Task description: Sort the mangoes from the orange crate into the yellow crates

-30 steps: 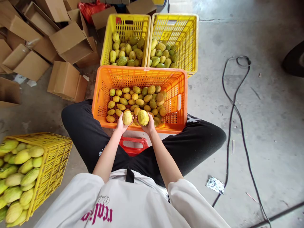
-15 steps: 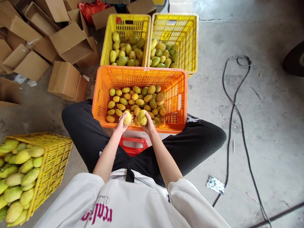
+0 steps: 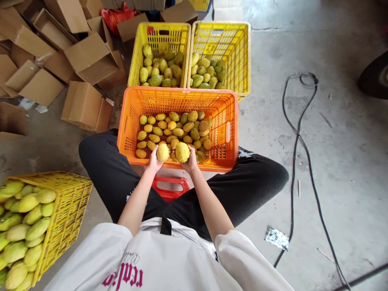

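My left hand [image 3: 155, 160] is wrapped round an oval, pale yellow fruit [image 3: 163, 152], like a small melon or papaya. A slightly bigger yellow-green fruit [image 3: 182, 152] of the same sort sits in my right hand [image 3: 190, 159]. Both are held side by side over the near rim of an orange plastic crate [image 3: 230, 161], a small gap between them. Inside that crate lie several more oval fruits [image 3: 178, 132], yellow to orange on the left and greener on the right. The undersides of the held fruits are hidden by my fingers.
Behind the orange crate stand two yellow crates [image 3: 132, 60] partly filled with fruit. A tilted yellow crate [image 3: 68, 206] full of larger fruit is at lower left. Cardboard boxes [image 3: 86, 105] pile up at upper left. A black cable [image 3: 298, 133] loops over the floor on the right.
Both fruits have turned a little in my hands and show more of their faces. The hands stay in nearly the same spot, and the view has shifted slightly.
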### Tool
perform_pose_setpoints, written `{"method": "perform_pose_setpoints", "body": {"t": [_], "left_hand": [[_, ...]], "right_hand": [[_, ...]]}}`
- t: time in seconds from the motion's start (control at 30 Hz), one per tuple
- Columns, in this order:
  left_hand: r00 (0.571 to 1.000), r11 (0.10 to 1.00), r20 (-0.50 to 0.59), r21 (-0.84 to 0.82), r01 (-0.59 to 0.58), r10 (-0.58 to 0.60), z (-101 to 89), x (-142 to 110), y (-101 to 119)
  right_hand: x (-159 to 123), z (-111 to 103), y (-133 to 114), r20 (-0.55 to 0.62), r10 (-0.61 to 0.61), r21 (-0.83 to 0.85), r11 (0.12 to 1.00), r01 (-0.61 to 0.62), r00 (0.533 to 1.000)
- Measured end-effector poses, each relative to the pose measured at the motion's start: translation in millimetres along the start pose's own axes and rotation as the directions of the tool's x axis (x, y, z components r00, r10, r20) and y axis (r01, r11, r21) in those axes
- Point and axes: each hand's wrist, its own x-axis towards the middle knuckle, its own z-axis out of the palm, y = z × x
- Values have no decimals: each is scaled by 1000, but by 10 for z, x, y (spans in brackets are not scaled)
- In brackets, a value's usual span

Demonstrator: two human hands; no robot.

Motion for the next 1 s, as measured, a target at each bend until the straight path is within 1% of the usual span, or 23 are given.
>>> {"method": "perform_pose_setpoints", "body": {"t": [0.23,0.47,0.63,0.7,0.83,0.9,1.0], "left_hand": [[1000,1000,6,-23,-17,17,-16,20,-18],[996,995,11,44,-92,91,-66,45,-56],[990,988,25,65,-137,135,-88,46,-91],[992,990,0,48,-129,129,-84,51,-89],[996,996,-53,44,-74,76,-59,56,-69],[998,997,-44,57,-49,52,-45,51,-60],[1000,997,0,73,-15,15,-29,32,-48]], "right_hand": [[-1,17,-9,-42,-30,-34,999,29,999],[-27,20,30,-90,-68,-46,997,64,994],[-31,14,62,-30,-138,-62,989,136,990],[-41,8,56,-14,-142,-55,988,141,990],[-61,8,31,-13,-90,-55,994,89,996],[-65,19,21,0,-65,-63,996,65,998],[-61,42,12,19,-48,-65,997,49,999]]}}
